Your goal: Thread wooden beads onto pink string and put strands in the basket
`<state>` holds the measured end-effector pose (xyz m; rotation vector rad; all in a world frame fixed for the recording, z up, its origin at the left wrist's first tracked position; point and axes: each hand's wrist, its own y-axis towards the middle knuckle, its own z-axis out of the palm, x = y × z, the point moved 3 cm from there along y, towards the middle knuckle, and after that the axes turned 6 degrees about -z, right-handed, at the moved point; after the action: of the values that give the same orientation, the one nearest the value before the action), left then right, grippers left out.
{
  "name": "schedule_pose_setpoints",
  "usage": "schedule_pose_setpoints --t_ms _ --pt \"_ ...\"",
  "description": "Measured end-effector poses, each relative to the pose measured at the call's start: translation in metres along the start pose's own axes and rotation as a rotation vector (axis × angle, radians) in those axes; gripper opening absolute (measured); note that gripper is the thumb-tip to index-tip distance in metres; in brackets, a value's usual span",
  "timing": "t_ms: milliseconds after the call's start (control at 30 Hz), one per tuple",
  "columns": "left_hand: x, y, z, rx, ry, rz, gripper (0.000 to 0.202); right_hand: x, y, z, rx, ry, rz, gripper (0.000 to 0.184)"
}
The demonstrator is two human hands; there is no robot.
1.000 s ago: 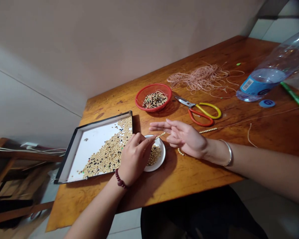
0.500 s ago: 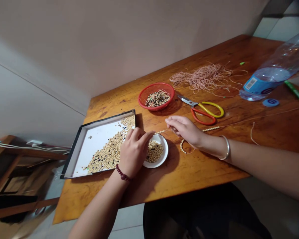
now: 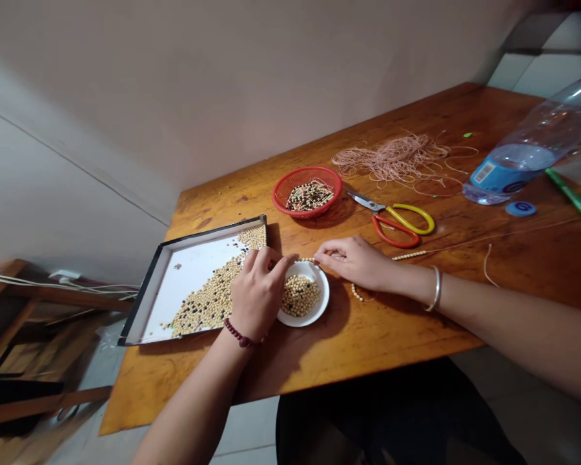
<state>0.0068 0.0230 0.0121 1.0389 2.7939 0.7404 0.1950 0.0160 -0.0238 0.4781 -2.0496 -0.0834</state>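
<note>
Over the left rim of a small white dish [image 3: 323, 303], my left hand [image 3: 260, 287] is pinched on one end of a short row of threaded beads [image 3: 306, 259]. My right hand [image 3: 356, 259] pinches at the other end of that row, just right of the dish. Cream and dark loose beads [image 3: 300, 295] lie in the dish. A longer beaded strand shows past my right hand, with a curved part [image 3: 357, 293] below it and a straight part [image 3: 409, 256] beyond the wrist. Its thin pink thread runs off to the right.
A black-edged tray [image 3: 157, 278] of loose beads stands left of the dish. Behind are a red basket [image 3: 281, 194] of beads, scissors [image 3: 392, 217] and a tangle of pink thread [image 3: 397, 157]. A water bottle [image 3: 508, 169], its cap [image 3: 521, 208] and a green object [image 3: 574, 200] lie at right.
My right hand has moved slightly left and down, closer to my left hand, and its fingers now meet the end of the short bead row. My left hand stays nearly in place.
</note>
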Motion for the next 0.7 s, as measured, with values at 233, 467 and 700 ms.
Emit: schedule_pose_setpoints --t_ms 233,467,700 --pt "0.005 0.002 0.0 -0.088 -0.144 -0.133 0.023 -0.008 0.005 0.007 -0.019 0.257 0.023 0.035" --pt "0.021 0.003 0.002 -0.176 -0.637 -0.52 0.032 -0.01 0.008 0.01 -0.078 0.507 0.088 0.041" --pt "0.019 0.006 0.006 -0.046 -1.105 -0.685 0.019 -0.007 0.005 0.017 -0.004 0.641 0.119 0.042"
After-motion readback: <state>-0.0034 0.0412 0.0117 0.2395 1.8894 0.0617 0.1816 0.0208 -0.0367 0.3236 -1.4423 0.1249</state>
